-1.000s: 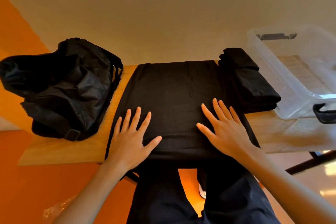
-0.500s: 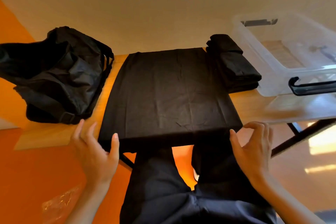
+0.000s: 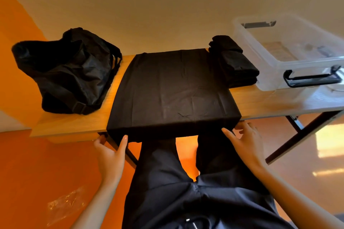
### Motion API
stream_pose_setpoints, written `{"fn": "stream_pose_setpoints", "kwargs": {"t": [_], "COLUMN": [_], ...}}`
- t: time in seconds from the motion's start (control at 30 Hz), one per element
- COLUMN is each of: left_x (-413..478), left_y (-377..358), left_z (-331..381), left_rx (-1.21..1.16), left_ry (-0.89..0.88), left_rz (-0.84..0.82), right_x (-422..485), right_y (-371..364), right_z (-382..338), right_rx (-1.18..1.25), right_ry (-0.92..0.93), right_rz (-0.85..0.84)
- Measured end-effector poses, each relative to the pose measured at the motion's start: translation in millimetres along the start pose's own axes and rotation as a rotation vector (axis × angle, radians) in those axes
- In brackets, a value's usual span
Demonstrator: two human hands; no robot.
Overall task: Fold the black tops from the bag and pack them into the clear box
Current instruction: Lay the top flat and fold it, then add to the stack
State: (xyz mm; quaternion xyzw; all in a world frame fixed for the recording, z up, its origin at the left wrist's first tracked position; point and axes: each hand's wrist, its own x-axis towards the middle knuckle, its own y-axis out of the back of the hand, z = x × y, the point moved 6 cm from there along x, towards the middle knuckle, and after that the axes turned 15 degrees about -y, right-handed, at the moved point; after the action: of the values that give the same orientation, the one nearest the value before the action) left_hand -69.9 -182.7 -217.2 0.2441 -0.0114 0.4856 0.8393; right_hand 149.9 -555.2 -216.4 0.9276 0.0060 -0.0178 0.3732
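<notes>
A black top (image 3: 171,89) lies flat across the middle of the wooden table (image 3: 270,102), and its near hem hangs over the front edge. My left hand (image 3: 111,150) pinches the hem's lower left corner, thumb on the front and fingers behind. My right hand (image 3: 243,141) is at the lower right corner with fingers spread and the thumb touching the cloth. A stack of folded black tops (image 3: 236,65) sits right of the flat top. The clear box (image 3: 275,72) stands at the far right, open. The black bag (image 3: 70,72) slumps on the table's left end.
The box has a black latch handle (image 3: 312,78) on its near end. A beige wall runs close behind the table. Black table legs (image 3: 297,141) slant down at the right. A scrap of clear plastic (image 3: 65,204) lies on the orange floor. My dark trousers fill the lower middle.
Both hands left the top's flat surface, drew back to the table's front edge and came up to the hanging hem. The left hand took hold of its corner.
</notes>
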Motion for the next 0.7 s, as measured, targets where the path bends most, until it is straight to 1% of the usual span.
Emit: {"fn": "stream_pose_setpoints", "kwargs": {"t": [0.07,0.2,0.33,0.43,0.53,0.63,0.7], "left_x": [1.2,2.5,1.9,-5.5,-18.7,-30.2,-32.8], "left_y": [-1.3,-10.3,-7.5,0.6,12.6,25.5,33.7], "left_z": [-6.3,-15.0,-2.9,-0.7,4.0,16.6,25.8], "left_rx": [-0.049,-0.148,-0.146,-0.141,-0.216,-0.256,-0.269], "left_ry": [0.047,0.133,0.065,0.051,0.024,-0.009,-0.030], "left_rz": [-0.004,-0.105,-0.142,-0.198,-0.257,-0.235,-0.194], "right_x": [-0.8,1.1,-7.8,-16.9,-24.1,-33.0,-40.2], "right_y": [2.3,3.2,8.6,16.7,22.6,31.7,39.0], "right_z": [-2.6,4.2,5.9,2.8,-1.7,-11.4,-18.2], "right_rx": [0.050,0.120,0.191,0.346,0.490,0.576,0.611], "right_ry": [-0.001,-0.036,-0.080,-0.135,-0.185,-0.193,-0.211], "right_rz": [-0.026,-0.053,-0.106,-0.160,-0.261,-0.320,-0.316]}}
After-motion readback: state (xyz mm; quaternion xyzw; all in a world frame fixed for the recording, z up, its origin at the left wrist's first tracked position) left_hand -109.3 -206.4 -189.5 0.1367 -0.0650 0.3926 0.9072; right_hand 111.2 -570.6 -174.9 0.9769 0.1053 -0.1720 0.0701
